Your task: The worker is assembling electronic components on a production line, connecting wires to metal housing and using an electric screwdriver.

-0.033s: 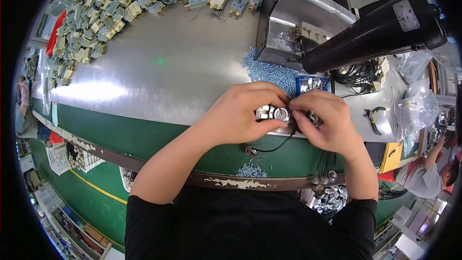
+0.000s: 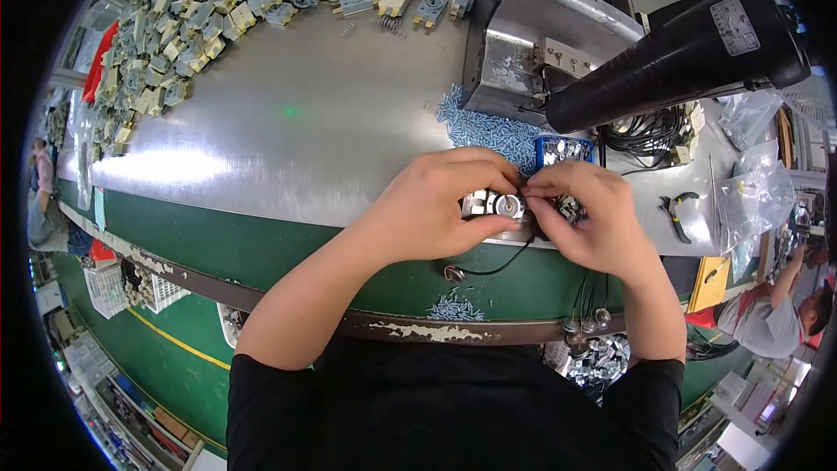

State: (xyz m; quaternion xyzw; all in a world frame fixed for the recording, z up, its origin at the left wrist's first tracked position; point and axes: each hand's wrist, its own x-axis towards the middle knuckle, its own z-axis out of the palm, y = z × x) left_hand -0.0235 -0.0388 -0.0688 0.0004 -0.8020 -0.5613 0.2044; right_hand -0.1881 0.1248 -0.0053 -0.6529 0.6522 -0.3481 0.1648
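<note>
Between thumb and fingers, my left hand grips a small metal device with a round silver disc on its face. The fingertips of my right hand are pinched together at the device's right side; whatever lies between them is too small or too hidden to name. Under the right palm, small dark and shiny parts partly show. A thin black lead with a round metal end lies just below the device. Behind my hands is a blue tray of shiny metal pieces.
Blue-silver screws are heaped behind my hands, and a smaller screw pile lies near the front edge. Grey-and-cream switch-like blocks cover the far left. A black cylindrical tool slants at right, near pliers and plastic bags.
The fingers and knuckles of my right hand have shifted very slightly beside the device. My left hand and the device stay in place.
</note>
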